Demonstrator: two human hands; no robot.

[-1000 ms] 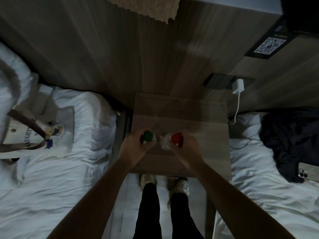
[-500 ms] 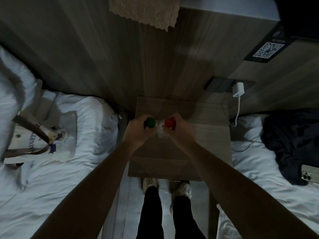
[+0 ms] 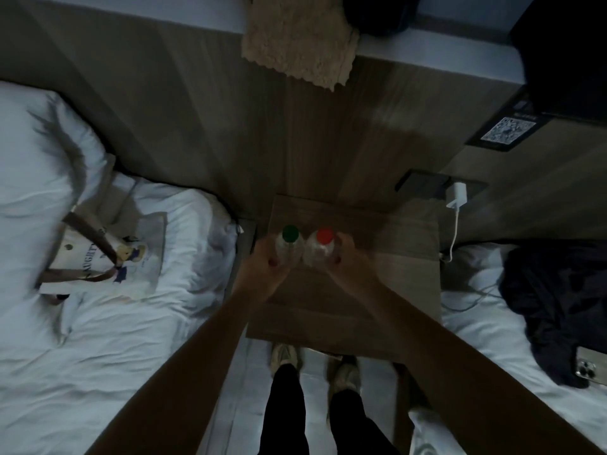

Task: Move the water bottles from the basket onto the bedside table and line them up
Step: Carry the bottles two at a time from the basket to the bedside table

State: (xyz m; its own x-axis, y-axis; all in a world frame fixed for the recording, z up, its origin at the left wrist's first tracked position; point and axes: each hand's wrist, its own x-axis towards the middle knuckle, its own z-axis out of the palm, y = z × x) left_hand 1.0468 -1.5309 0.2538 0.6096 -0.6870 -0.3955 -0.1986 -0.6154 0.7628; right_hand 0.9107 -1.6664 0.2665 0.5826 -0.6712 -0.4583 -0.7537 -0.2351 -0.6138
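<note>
Nearest, the person's shoes [image 3: 285, 354] stand at the near edge of the table [image 3: 377, 290], and the near half of its top lies bare between the forearms. Past that, the left hand [image 3: 262, 274] curls its fingers round the green bottle [image 3: 289, 246] and the right hand [image 3: 348, 262] grips the red bottle [image 3: 323, 247]. Both bottles are upright, side by side and touching or nearly so, in the far left part of the table, the green one close to the left edge. From above I cannot tell whether their bases rest on the wood or hang just over it. By my reading the move is nearly done: two bottles make a short line along the far edge, leaving only the release and perhaps a small nudge. No basket shows. A tote bag [image 3: 108, 254] on the left bed may hold more, but nothing inside it can be seen. Room is tight on the left by the edge and ample toward the right edge. Beyond the far edge rises the wall [image 3: 312, 142], with a strip of table behind the caps. A charger [image 3: 458, 195] hangs past the far right corner, well apart from the bottles.
</note>
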